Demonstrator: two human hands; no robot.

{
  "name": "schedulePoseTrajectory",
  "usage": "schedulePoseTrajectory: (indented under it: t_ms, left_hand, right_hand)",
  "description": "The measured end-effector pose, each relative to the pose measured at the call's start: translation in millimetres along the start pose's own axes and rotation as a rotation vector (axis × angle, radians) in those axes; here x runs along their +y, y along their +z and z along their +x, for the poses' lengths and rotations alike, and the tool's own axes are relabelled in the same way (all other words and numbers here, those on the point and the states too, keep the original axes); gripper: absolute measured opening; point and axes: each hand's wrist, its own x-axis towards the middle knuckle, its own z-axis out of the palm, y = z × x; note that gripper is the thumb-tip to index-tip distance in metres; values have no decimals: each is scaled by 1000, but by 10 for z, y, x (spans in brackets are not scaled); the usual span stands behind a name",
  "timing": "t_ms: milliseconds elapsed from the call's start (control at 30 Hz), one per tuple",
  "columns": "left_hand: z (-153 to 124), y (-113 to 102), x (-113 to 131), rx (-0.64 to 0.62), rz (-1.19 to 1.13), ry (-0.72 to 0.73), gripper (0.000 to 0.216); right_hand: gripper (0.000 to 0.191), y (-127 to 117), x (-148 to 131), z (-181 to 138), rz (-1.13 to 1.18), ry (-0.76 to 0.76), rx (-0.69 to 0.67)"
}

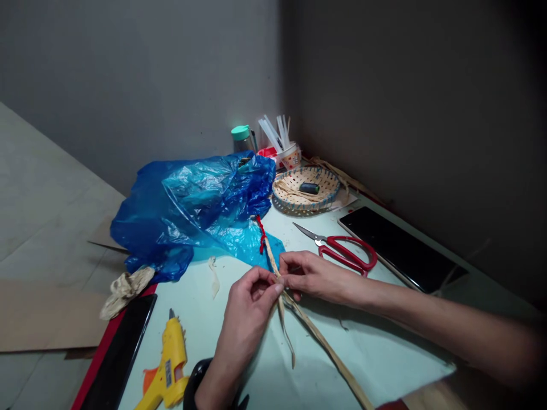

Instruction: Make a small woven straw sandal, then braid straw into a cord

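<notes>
Both hands meet at the middle of the table, pinching a pale braid of dried plant fibre [272,254]. My left hand [250,307] closes thumb and fingertips on the braid's lower end. From the right, my right hand [305,275] grips the same spot, fingertips touching the left thumb. A red cord [261,233] is tied at the braid's far end, beside the blue plastic bag [192,199]. Below the hands, loose strands [329,347] run toward me, one short and one long. The exact crossing of strands is hidden by my fingers.
Red-handled scissors [346,250] lie beyond my right hand, near a dark phone [397,245]. A woven basket [284,199] holds a thread spool [309,188]. Glue sticks [277,134] stand in a cup behind. A yellow glue gun [173,353] lies at left, by another dark flat device [122,353].
</notes>
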Motion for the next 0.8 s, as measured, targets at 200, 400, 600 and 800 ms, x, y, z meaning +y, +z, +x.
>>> schedulePoseTrajectory:
  t_ms: [200, 400, 600, 800]
  left_hand:
    - [59, -3, -52, 2, -20, -9, 18]
    - [128, -10, -83, -45, -153, -12, 21]
    - [128, 38, -99, -60, -285, -35, 29]
    - [125, 23, -93, -52, -236, -55, 33]
  right_hand:
    - [19, -58, -2, 0, -67, -6, -62]
    - [15, -67, 48, 6, -122, -26, -79]
    - [14, -51, 18, 0, -306, -71, 3]
    - [11, -52, 19, 32, -279, 53, 16]
